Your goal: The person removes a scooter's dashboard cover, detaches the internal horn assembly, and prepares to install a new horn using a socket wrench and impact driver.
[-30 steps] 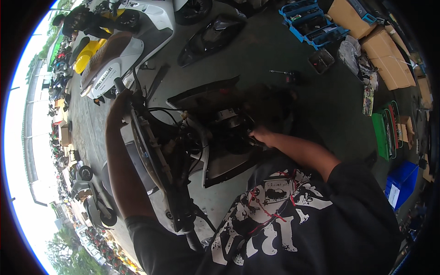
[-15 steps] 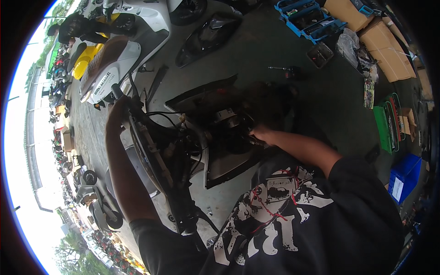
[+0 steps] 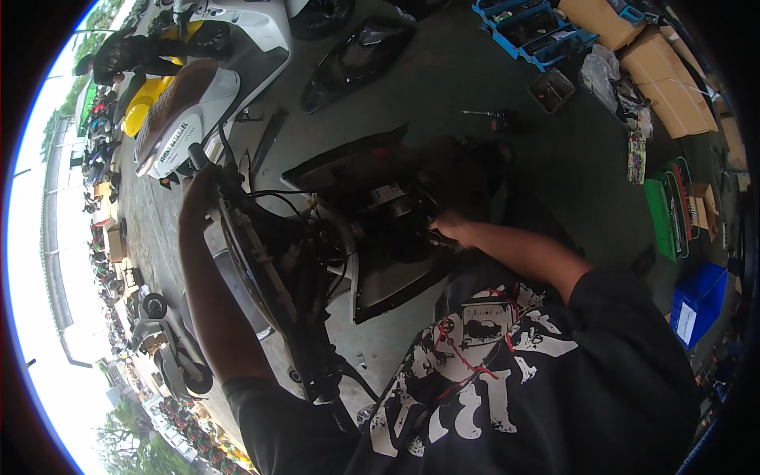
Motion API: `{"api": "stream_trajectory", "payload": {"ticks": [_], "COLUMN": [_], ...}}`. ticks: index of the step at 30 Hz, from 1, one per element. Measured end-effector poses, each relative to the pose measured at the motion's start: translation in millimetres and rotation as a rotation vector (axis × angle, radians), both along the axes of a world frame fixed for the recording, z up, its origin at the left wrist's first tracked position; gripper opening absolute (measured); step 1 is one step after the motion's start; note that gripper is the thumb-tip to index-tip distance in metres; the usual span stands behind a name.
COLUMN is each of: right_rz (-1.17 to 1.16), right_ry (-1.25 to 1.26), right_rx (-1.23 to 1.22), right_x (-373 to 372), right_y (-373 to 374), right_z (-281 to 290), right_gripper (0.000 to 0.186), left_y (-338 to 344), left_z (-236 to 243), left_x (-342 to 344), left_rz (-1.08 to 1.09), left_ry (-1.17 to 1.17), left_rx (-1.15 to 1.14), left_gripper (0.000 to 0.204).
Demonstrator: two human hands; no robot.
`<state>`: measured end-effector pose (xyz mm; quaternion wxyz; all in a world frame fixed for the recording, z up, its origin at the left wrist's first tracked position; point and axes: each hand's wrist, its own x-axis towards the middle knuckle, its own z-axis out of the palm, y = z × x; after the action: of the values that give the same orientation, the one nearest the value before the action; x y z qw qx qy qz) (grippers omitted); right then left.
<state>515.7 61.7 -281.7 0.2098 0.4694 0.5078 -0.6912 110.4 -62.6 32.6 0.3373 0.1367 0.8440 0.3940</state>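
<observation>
In front of me stands a partly stripped scooter point(image 3: 273, 277), its front frame, hoses and wiring bare. My left hand point(image 3: 201, 194) is closed round the far end of its handlebar point(image 3: 198, 157), with the arm stretched forward. On the right, my right hand point(image 3: 450, 227) reaches into the dark middle of the scooter, its fingers curled at the edge of a dark part. What those fingers hold is lost in shadow. Just left of that hand sits a round metallic part point(image 3: 388, 195). Pale-and-dark body panels point(image 3: 400, 289) flank the opening.
A black body panel point(image 3: 356, 63) and a power tool point(image 3: 500, 121) lie on the floor beyond. To the right are a blue toolbox point(image 3: 530, 39), a small tray point(image 3: 552, 91), cardboard boxes point(image 3: 669, 79), a green case point(image 3: 663, 218) and a blue bin point(image 3: 698, 307). A white scooter point(image 3: 186, 119) stands far left; a person point(image 3: 123, 57) bends behind it.
The view has shifted very slightly. Both hands keep their places on the scooter, and nothing has been taken up or let go.
</observation>
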Motion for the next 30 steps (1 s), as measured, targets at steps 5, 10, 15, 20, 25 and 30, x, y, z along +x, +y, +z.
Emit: {"api": "stream_trajectory", "payload": {"ticks": [5,10,15,20,25,30], "right_rz": [0.016,0.133,0.32,0.014,0.029,-0.067], "right_ry": [-0.002,-0.019,0.152,0.089,0.215,0.235], "right_rx": [-0.014,-0.093,-0.025,-0.237,-0.538,-0.803], "right_x": [-0.1,3.1,0.8,9.6,-26.7,-40.2], "right_y": [9.8,28.5,43.4,81.7,60.3,70.5], "right_z": [6.4,18.4,-20.3,-58.9,-54.7,-82.2], "right_gripper": [0.034,0.033,0.024,0.026,0.031,0.036], "left_y": [2.8,17.1,-20.4,13.0,-40.1,-22.4], "left_z": [-0.8,-1.0,-1.0,-5.5,7.4,9.7], "left_x": [-7.9,20.6,-35.4,18.9,12.1,6.8], "left_rz": [-0.018,0.176,0.251,0.363,0.359,0.534], "left_ry": [0.008,0.129,0.206,0.24,0.14,-0.093], "left_rx": [0.036,-0.137,-0.427,-0.503,-0.249,-0.231], "left_gripper": [0.03,0.035,0.068,0.086,0.041,0.029]}}
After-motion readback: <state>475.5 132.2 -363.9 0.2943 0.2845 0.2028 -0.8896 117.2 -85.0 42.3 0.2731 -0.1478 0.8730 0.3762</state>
